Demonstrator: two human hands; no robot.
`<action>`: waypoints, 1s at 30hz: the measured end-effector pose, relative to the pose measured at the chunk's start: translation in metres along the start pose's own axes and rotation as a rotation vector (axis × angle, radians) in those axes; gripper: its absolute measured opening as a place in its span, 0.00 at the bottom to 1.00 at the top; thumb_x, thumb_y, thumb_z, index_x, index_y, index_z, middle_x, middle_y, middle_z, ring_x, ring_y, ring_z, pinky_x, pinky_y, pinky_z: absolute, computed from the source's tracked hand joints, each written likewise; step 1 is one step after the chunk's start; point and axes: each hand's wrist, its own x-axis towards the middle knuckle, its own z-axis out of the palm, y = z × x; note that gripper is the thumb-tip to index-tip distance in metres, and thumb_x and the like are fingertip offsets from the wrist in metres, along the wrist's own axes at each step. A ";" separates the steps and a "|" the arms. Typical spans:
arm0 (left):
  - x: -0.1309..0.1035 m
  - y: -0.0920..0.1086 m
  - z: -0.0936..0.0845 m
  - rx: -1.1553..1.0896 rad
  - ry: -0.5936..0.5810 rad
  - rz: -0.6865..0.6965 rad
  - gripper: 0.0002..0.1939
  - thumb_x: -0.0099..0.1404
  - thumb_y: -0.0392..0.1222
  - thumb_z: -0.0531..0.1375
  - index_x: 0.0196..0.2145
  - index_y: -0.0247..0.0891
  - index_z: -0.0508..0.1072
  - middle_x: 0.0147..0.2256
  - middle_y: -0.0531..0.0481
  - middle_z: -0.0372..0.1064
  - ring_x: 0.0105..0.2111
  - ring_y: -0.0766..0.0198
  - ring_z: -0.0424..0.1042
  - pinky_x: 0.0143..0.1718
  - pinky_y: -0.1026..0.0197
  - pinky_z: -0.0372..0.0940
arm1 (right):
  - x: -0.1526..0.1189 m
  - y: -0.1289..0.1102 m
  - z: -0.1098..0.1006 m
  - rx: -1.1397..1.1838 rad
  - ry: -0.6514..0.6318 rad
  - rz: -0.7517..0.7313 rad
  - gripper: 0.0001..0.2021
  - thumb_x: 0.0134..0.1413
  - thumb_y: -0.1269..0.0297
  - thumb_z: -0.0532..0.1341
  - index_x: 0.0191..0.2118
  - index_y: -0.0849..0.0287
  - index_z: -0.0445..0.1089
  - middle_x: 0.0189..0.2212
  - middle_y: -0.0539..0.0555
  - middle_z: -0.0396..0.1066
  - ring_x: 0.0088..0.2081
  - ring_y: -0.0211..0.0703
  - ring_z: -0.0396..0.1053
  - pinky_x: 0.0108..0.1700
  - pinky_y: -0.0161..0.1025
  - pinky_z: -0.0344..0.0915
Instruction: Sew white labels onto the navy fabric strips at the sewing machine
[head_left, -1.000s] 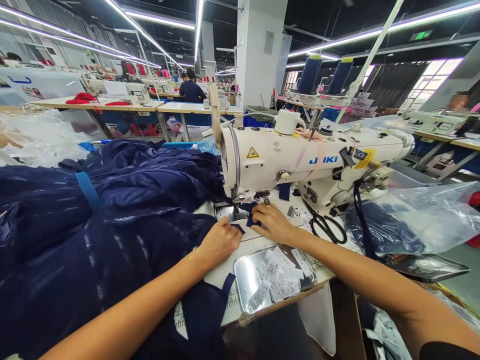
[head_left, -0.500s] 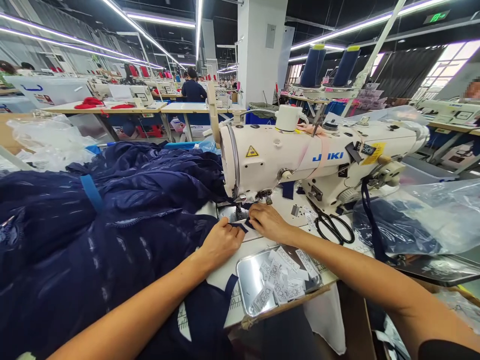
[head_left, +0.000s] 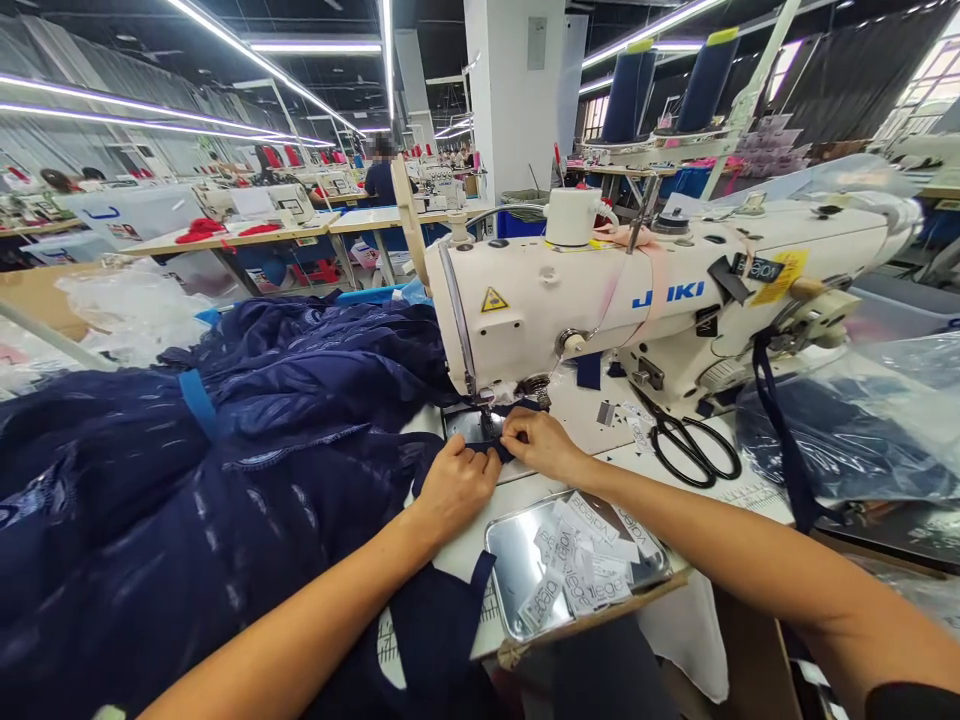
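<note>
At the needle end of the sewing machine (head_left: 577, 290), left hand (head_left: 459, 485) and right hand (head_left: 546, 447) pinch a navy strip (head_left: 491, 445), nearly meeting. Their gap has narrowed within a second, apparently bunching the strip closer before the machine's needle.

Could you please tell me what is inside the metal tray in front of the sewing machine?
The metal tray holds a loose heap of white printed labels. They overlap, so the lower ones and the tray floor beneath them cannot be seen.
</note>
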 end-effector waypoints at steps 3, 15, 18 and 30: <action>0.000 0.000 0.000 -0.013 -0.044 -0.003 0.16 0.60 0.24 0.43 0.33 0.27 0.69 0.17 0.49 0.65 0.17 0.63 0.64 0.25 0.59 0.54 | -0.001 0.001 0.001 -0.012 0.007 -0.018 0.12 0.45 0.77 0.57 0.16 0.61 0.59 0.24 0.48 0.64 0.27 0.34 0.62 0.30 0.32 0.56; 0.003 0.001 0.000 -0.093 -0.074 -0.080 0.12 0.59 0.26 0.49 0.24 0.31 0.68 0.16 0.52 0.65 0.17 0.65 0.64 0.27 0.59 0.54 | -0.009 0.004 -0.009 0.088 -0.098 -0.164 0.07 0.50 0.76 0.57 0.26 0.61 0.70 0.29 0.51 0.67 0.32 0.36 0.66 0.36 0.34 0.62; 0.003 0.001 0.002 -0.097 -0.072 -0.063 0.12 0.59 0.25 0.48 0.25 0.31 0.68 0.16 0.51 0.65 0.17 0.64 0.64 0.26 0.59 0.54 | -0.015 0.003 -0.010 -0.038 -0.124 -0.252 0.08 0.50 0.77 0.57 0.33 0.61 0.71 0.34 0.53 0.67 0.37 0.40 0.65 0.41 0.37 0.63; -0.005 -0.025 -0.032 -0.403 -0.243 -0.129 0.06 0.57 0.36 0.55 0.24 0.36 0.70 0.40 0.46 0.70 0.45 0.52 0.65 0.48 0.43 0.54 | -0.021 -0.013 -0.015 -0.741 -0.257 -0.502 0.13 0.51 0.79 0.52 0.42 0.70 0.68 0.40 0.63 0.66 0.40 0.49 0.63 0.39 0.42 0.66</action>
